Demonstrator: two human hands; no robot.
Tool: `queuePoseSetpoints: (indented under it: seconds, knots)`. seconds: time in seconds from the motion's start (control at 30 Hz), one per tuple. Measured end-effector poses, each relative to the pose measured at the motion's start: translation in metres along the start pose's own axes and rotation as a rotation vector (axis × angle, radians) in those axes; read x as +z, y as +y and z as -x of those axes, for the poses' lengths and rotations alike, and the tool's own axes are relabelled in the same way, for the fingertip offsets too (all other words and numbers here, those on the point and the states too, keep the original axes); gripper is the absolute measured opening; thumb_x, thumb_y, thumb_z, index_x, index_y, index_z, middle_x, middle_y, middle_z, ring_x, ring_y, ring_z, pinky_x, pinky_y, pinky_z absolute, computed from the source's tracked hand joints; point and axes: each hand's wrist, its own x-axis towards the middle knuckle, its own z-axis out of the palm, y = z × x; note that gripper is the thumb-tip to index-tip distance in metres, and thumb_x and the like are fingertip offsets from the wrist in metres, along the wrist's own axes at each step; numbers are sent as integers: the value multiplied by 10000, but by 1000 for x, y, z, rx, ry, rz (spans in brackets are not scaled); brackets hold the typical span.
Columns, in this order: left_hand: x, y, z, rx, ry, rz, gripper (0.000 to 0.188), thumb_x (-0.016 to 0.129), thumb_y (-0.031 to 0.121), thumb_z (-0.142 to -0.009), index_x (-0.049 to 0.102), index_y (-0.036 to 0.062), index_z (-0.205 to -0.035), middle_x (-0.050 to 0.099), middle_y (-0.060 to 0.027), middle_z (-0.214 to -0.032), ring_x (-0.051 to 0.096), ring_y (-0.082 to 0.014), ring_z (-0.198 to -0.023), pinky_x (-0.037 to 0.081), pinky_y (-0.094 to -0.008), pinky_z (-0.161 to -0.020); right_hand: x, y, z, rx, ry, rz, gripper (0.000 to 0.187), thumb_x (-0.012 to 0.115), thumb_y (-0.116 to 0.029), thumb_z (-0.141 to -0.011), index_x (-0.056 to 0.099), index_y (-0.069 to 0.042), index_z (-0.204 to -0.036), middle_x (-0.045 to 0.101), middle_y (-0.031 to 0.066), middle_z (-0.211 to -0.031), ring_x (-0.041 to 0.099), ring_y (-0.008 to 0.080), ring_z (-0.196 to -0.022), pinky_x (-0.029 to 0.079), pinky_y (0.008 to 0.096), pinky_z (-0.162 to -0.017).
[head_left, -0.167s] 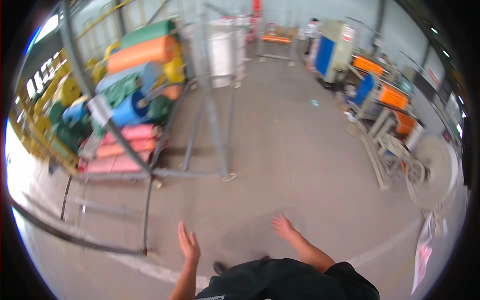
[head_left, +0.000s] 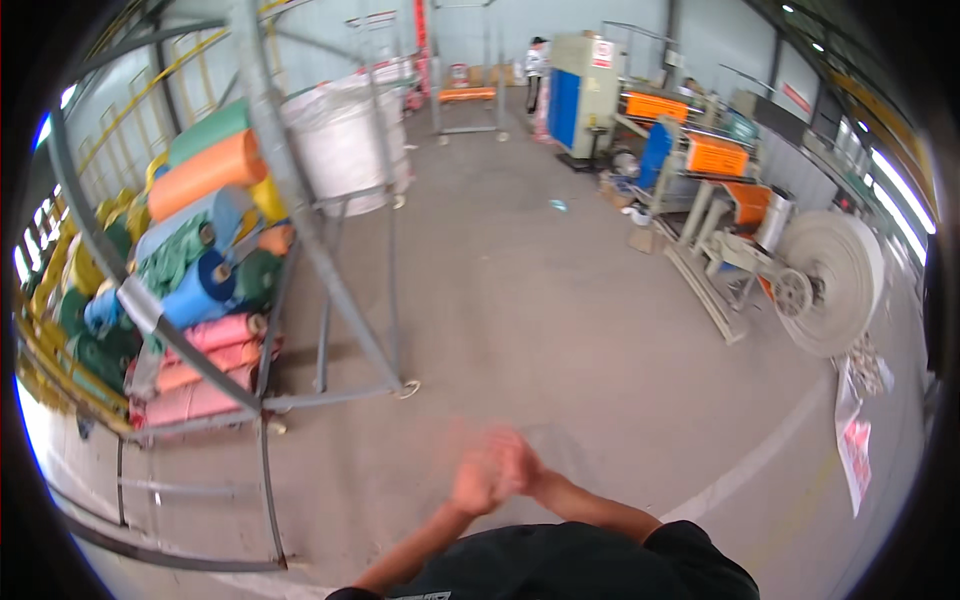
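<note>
Left hand [head_left: 472,487] and right hand [head_left: 517,462] pressed together before chest, blurred; grip state cannot tell, nothing visibly held. Both hang over bare grey concrete floor [head_left: 560,330]. Far left: stacked fabric rolls [head_left: 200,270], cylindrical, green, orange, blue, pink, behind grey metal tube rack [head_left: 330,300]. Beyond rack: white bulk sack [head_left: 345,140]. Right: large pale woven roll [head_left: 835,280] on orange-and-blue machine [head_left: 700,165], well apart from hands.
</note>
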Motion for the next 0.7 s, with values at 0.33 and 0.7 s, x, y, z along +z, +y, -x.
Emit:
queuePoseSetpoints:
  seconds: [0.33, 0.7]
  knots:
    - [180, -299, 11, -694, -666, -433, 534, 525, 468, -833, 602, 57, -1166, 526, -190, -1280, 475, -282, -1221, 357, -444, -1033, -402, -9, 44, 831, 477, -462, 478, 563, -416, -899, 574, -40, -1194, 625, 77, -1127, 570, 204, -1054, 405, 339, -948]
    - [441, -336, -99, 37, -1246, -458, 462, 430, 425, -911, 609, 98, -1184, 579, -150, -1238, 538, -304, -1165, 427, -488, -937, -717, -117, 44, 317, 868, 1486, 702, 550, -570, -844, 501, -38, -1298, 482, 194, -1345, 485, 310, -1230, 366, 386, -1015]
